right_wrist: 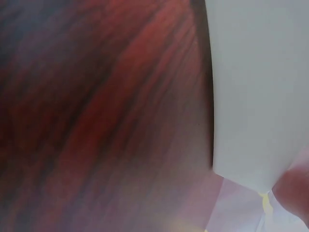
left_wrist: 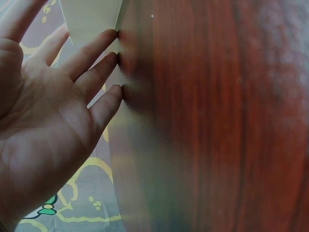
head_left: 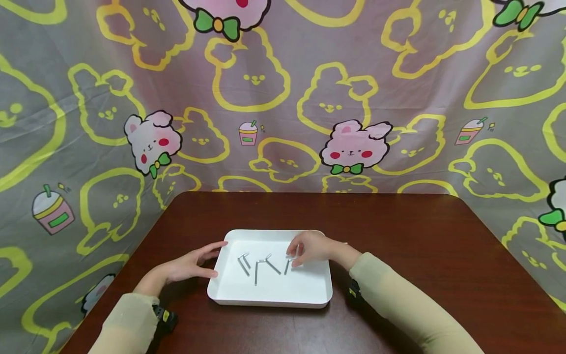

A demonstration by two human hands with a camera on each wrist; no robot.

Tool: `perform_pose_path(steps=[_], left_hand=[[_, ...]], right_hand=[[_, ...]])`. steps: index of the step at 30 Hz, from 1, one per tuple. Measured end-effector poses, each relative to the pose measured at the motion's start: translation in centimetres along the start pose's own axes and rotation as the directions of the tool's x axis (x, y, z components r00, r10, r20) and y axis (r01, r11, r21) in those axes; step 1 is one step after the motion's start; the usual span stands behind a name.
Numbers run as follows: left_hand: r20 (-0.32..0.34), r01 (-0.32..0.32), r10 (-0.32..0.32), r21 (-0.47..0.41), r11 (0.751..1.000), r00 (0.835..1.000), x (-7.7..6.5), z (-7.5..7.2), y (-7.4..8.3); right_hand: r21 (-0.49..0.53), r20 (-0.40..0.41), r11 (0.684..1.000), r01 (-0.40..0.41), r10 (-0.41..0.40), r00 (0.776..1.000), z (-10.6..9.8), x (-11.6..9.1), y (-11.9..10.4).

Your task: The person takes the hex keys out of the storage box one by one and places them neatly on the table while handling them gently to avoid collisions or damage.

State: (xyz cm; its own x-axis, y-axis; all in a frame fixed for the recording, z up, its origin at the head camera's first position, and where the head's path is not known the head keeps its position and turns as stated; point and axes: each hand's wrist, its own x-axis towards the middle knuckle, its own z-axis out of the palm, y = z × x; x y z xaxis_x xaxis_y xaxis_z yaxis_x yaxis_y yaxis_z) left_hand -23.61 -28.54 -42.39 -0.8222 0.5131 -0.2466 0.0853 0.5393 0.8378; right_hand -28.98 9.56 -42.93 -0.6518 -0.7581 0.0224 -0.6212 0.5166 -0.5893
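Observation:
A white tray [head_left: 269,295] sits on the table with several silver L-shaped hex keys in it. Two of them, including a left hex key [head_left: 243,266], lie close together. Near the middle are a long hex key [head_left: 256,273] and a slanted hex key [head_left: 273,267]. My right hand [head_left: 311,250] reaches over the tray's right side, its thumb and forefinger bent and apart around the end of the right hex key [head_left: 287,268]. At the tray's left edge, my left hand [head_left: 190,264] spreads its fingers, thumb and fingertips right at the rim.
The dark reddish-brown wooden table [head_left: 398,236] extends around the tray. A grey cloth [head_left: 283,88] printed with yellow outlines and cartoon rabbits hangs behind and at both sides. In the right wrist view, the tray's outer wall [right_wrist: 251,87] stands beside the wood.

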Motion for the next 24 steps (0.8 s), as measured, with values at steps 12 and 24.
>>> perform_pose_path(steps=[12, 24], left_hand=[[-0.004, 0.006, -0.006, -0.013, 1.000, 1.000, 0.01, -0.01, 0.04], [-0.010, 0.001, -0.001, -0.002, 1.000, 1.000, 0.12, 0.03, -0.14]], right_hand=[[-0.106, -0.017, 0.993, 0.061, -0.063, 0.998, 0.26, 0.15, -0.29], [-0.121, -0.028, 0.993, -0.005, 0.002, 1.000, 0.62, 0.30, -0.21]])
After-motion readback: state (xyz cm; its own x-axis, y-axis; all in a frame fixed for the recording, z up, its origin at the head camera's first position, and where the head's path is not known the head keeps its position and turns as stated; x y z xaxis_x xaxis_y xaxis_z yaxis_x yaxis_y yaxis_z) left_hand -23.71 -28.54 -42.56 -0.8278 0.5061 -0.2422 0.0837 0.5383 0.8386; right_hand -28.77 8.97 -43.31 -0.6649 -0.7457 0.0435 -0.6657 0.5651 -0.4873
